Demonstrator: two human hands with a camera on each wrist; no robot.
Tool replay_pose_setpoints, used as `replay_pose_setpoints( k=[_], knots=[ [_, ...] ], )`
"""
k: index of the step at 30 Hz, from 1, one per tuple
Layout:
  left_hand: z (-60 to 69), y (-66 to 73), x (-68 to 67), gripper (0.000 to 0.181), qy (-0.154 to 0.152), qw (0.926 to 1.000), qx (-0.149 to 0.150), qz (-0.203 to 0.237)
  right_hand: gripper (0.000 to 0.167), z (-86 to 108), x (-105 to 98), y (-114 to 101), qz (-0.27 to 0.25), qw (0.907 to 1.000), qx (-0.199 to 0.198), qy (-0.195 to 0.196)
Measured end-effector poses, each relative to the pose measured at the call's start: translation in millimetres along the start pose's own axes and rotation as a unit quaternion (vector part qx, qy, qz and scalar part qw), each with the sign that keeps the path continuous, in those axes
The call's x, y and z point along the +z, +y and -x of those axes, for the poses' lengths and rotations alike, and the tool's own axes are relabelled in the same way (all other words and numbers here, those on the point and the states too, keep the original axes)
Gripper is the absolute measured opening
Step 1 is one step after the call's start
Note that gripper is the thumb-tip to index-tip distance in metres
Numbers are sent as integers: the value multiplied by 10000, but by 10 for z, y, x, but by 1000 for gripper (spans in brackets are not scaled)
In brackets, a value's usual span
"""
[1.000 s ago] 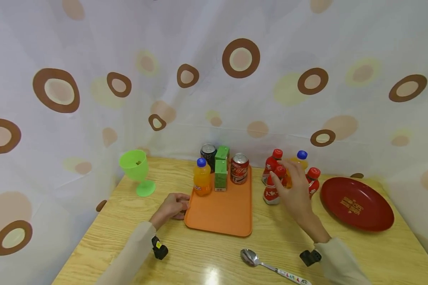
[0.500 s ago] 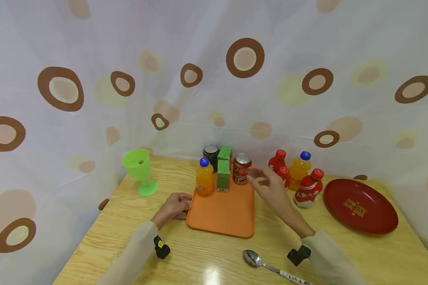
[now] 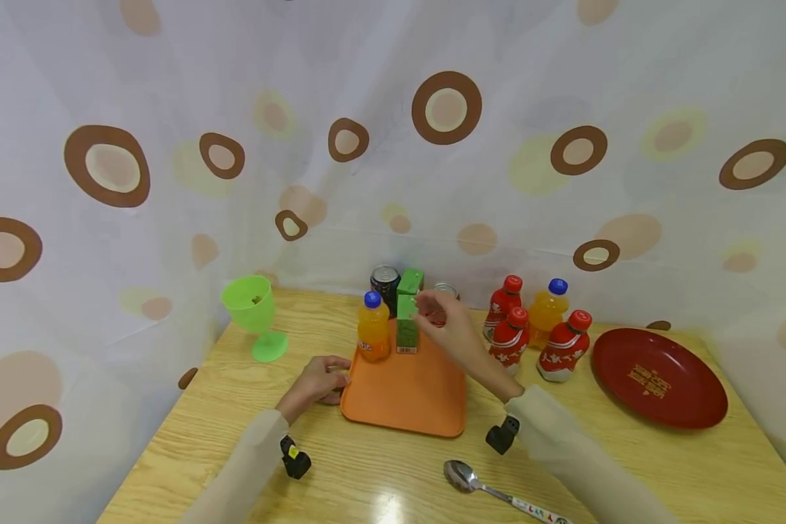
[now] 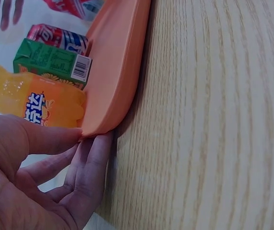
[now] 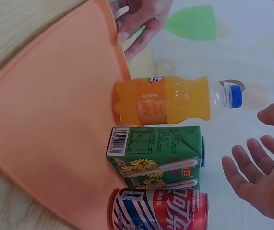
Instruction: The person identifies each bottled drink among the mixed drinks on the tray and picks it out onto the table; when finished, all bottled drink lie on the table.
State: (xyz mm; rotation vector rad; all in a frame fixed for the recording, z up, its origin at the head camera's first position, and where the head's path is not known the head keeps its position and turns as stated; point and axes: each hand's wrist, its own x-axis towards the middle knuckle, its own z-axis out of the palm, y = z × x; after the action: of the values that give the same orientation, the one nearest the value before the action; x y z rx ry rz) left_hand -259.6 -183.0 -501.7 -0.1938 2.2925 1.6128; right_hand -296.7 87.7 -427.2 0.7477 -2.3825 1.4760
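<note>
The left hand (image 3: pixel 316 380) pinches the left rim of an orange tray (image 3: pixel 402 393), thumb on top and fingers beneath, as the left wrist view shows. On the tray stand an orange soda bottle (image 3: pixel 374 331) with a blue cap, green drink cartons (image 5: pixel 156 153) and a red soda can (image 5: pixel 163 210). A dark can (image 3: pixel 385 285) stands behind the bottle. The right hand (image 3: pixel 450 324) hovers above the tray near the front carton and partly hides the red can. In the right wrist view its fingers are apart and loosely bent, holding nothing.
Right of the tray stand several red-labelled bottles (image 3: pixel 563 349) and another orange soda bottle (image 3: pixel 547 313). A red oval plate (image 3: pixel 688 378) lies at the far right. A spoon (image 3: pixel 461 476) lies in front, and a green goblet (image 3: pixel 252 309) stands left.
The right hand has moved left from the red-labelled bottles, past the red can, to above the tray. One red-labelled bottle now stands farther right than a second ago. The left hand stays put.
</note>
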Motion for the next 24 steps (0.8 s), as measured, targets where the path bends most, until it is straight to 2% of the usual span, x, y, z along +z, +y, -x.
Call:
replay_pose_setpoints(
  k=[5, 11, 15, 19, 24],
  knots=[
    [2, -8, 5, 39, 13, 10000, 27, 1, 44, -101, 152, 15, 445, 9985, -144, -292],
    [-4, -24, 2, 40, 8, 10000, 74, -31, 66, -204, 330, 19, 785, 9937, 162, -779],
    [-8, -42, -3, 40, -6, 10000, 47, -34, 76, -258, 450, 47, 1001, 9899, 324, -948],
    [-14, -44, -9, 39, -3, 10000, -22, 41, 81, -320, 554, 79, 1402, 9845, 329, -1000],
    [-14, -42, -38, 38, -64, 9997, 27, 216, 75, -380, 634, 101, 1830, 9771, 178, -1069]
  ],
)
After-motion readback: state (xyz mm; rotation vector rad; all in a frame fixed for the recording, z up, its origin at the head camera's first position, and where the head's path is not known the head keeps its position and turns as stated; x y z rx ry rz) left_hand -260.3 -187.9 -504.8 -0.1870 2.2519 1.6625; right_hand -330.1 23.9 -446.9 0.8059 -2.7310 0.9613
